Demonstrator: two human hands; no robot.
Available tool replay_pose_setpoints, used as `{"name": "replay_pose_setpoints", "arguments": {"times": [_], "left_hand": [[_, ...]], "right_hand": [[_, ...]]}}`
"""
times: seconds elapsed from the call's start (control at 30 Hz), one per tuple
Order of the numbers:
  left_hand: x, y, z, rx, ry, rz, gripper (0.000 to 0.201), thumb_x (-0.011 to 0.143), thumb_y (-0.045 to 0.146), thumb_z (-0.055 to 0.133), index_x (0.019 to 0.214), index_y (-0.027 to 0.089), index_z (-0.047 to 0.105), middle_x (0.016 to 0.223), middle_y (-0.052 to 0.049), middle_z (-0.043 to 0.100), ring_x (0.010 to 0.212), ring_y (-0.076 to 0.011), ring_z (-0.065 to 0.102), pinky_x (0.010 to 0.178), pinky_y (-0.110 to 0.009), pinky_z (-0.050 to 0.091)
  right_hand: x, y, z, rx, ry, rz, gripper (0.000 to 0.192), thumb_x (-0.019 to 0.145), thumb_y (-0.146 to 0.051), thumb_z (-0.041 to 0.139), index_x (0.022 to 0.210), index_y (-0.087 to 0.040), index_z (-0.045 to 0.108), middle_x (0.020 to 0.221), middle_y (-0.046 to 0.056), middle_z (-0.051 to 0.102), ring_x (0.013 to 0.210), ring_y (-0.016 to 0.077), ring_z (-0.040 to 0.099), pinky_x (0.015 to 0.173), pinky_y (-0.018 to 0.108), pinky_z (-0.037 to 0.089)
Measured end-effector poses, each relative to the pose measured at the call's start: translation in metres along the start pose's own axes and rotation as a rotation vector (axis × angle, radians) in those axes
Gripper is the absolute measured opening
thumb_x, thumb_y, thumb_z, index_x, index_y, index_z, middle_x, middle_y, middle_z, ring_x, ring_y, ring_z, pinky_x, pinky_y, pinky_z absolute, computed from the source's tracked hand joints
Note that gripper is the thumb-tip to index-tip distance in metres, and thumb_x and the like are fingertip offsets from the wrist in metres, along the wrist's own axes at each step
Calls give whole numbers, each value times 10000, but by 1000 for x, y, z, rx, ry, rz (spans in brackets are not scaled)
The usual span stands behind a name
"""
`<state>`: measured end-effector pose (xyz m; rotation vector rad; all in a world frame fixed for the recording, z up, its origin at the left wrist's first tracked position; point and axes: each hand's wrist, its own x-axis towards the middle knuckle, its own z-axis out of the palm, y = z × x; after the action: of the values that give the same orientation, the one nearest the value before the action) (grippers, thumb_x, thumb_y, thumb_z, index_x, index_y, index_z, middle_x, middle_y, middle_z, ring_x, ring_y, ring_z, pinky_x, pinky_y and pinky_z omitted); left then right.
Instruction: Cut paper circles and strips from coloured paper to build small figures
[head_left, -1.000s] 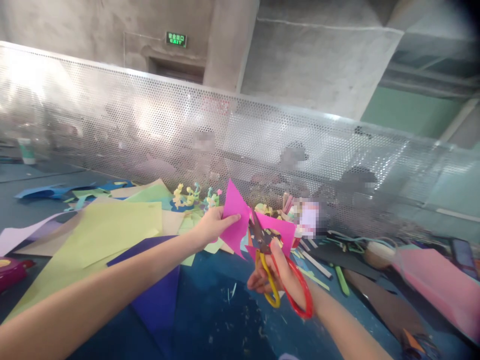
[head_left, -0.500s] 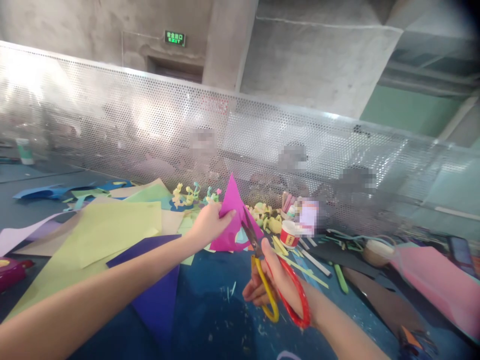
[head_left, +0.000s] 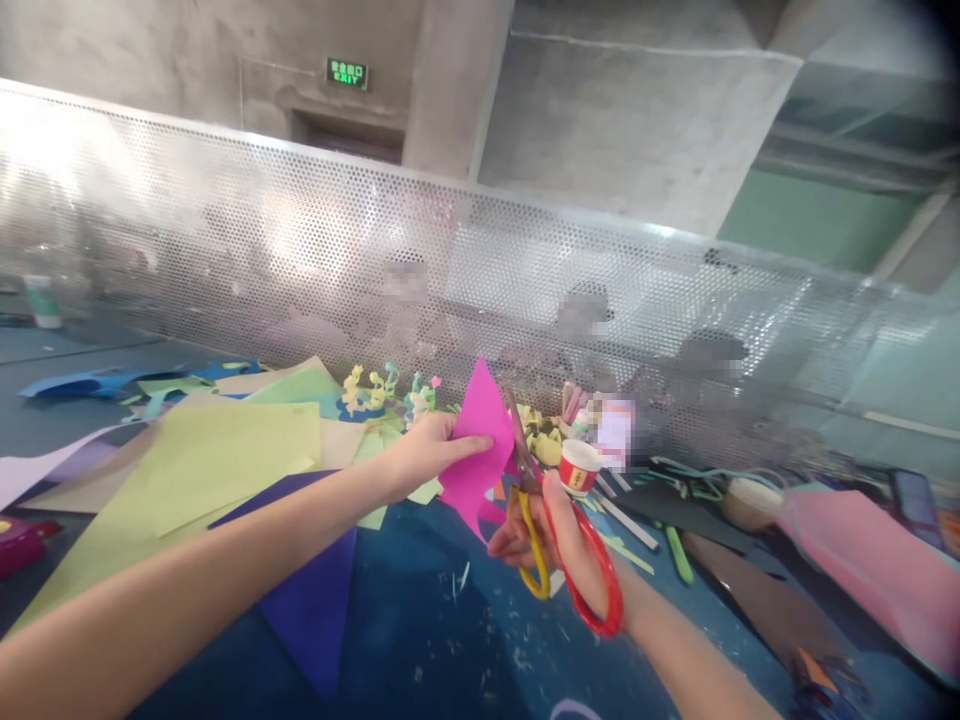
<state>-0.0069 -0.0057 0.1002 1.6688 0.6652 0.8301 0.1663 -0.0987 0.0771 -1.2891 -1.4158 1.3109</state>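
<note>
My left hand (head_left: 424,455) pinches a magenta piece of paper (head_left: 476,445) by its left edge and holds it upright above the blue table (head_left: 420,620). My right hand (head_left: 544,540) grips scissors (head_left: 559,545) with one yellow and one red handle loop. The blades point up along the paper's right edge. A small red and white cup (head_left: 579,467) stands just behind the scissors.
Sheets of yellow-green (head_left: 217,460) and purple paper (head_left: 315,590) lie at the left. Small paper figures (head_left: 386,390), strips and scraps crowd the back. A pink sheet (head_left: 877,570) lies at the right. A perforated metal screen (head_left: 300,250) runs along the far edge, people behind it.
The magenta paper has been turned in my left hand and shows a narrower shape. My right hand with the scissors has moved up close against its right edge.
</note>
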Motion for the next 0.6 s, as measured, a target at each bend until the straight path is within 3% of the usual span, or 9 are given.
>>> {"name": "replay_pose_setpoints", "arguments": {"times": [0.2,0.4,0.6], "left_hand": [[-1,7,-2,-13,-29,-7,306,737,392,614,832,103,651,838,-119,693,656,-182,649,544,-237,468],[-2,7,-5,15,-31,-12,310,740,399,608,838,109,655,830,-118,697,653,-183,651,530,-231,463],[-2,5,-6,-11,-37,-8,316,728,409,620,826,112,662,810,-111,697,651,-176,647,537,-229,471]], "right_hand": [[-2,-1,1,-50,17,-48,539,810,-686,250,612,-218,428,679,41,555,730,197,606,798,388,483],[-1,5,3,-47,28,-51,556,812,-689,226,610,-211,425,550,-24,387,477,120,454,600,345,518],[3,14,5,24,37,-68,575,790,-716,207,592,-212,400,495,-32,336,414,102,362,458,287,477]]}}
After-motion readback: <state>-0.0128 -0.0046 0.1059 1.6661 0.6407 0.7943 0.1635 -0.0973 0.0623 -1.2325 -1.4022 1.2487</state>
